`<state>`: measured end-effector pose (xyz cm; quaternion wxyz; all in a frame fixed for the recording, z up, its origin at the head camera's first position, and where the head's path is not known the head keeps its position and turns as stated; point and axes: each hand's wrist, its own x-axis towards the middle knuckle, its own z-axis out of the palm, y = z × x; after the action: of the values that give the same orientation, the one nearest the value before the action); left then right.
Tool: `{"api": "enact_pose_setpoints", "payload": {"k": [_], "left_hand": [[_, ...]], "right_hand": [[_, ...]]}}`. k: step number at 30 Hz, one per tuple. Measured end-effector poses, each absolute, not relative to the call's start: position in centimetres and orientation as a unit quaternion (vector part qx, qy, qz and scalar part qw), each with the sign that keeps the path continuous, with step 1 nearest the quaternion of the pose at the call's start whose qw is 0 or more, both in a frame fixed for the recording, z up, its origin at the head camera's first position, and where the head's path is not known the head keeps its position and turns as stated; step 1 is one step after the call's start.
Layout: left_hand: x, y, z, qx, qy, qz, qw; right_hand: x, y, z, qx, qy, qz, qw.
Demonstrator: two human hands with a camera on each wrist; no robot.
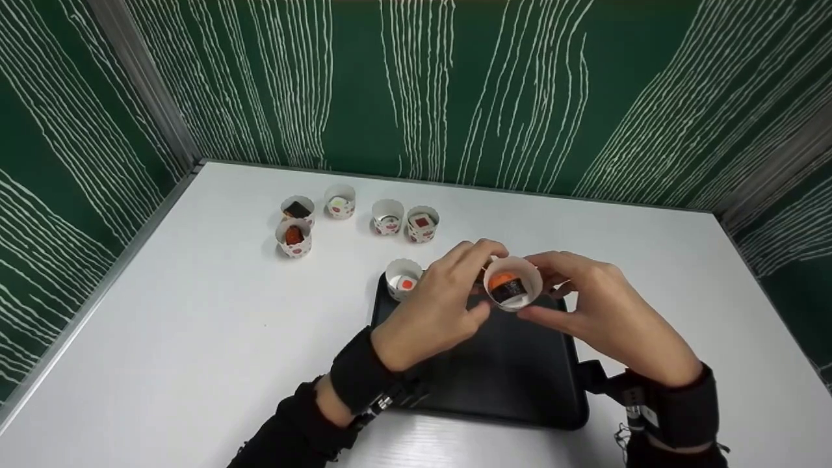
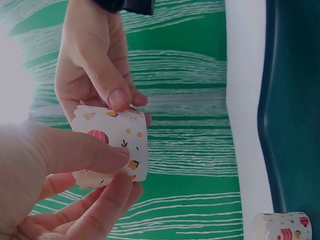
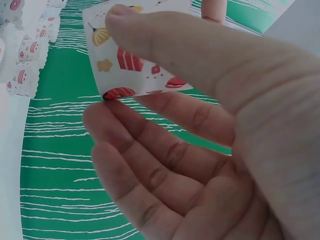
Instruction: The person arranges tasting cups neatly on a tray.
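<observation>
Both hands hold a small patterned paper cup (image 1: 532, 278) above a black tray (image 1: 513, 370). The cup's mouth is tilted toward the head camera, showing an orange piece with a black band (image 1: 507, 288), like toy sushi, inside. My left hand (image 1: 439, 312) grips the cup from the left; in the left wrist view its thumb (image 2: 95, 152) lies across the printed wall, fingers on the other side. From the right, my right hand (image 1: 595, 299) pinches it, thumb (image 3: 165, 40) on the wall in the right wrist view. Another paper cup (image 1: 394, 272), with a white, red-dotted piece, stands at the tray's far left corner.
Several matching paper cups stand farther back on the white table (image 1: 195, 312): one with a dark-topped piece (image 1: 298, 209), one with a reddish piece (image 1: 294, 235), one with a red-centred white piece (image 1: 422, 221). A green, white-lined panel (image 1: 354, 84) rises behind the table.
</observation>
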<state>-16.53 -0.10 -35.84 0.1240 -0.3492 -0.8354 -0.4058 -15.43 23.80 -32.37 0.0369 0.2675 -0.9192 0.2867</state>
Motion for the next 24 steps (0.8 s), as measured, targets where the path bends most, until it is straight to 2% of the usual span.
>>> {"api": "enact_pose_setpoints", "payload": {"k": [14,24], "left_hand": [[-16.47,-0.05,-35.75,-0.346,-0.837,-0.401,0.135],[-16.53,0.15,-36.02,-0.333,-0.831,-0.429,0.117]], "right_hand": [[-15.47,23.89,-32.37,0.252,-0.928,0.273,0.013],[-15.5,23.96,-32.44,0.254,-0.927,0.277,0.008]]}}
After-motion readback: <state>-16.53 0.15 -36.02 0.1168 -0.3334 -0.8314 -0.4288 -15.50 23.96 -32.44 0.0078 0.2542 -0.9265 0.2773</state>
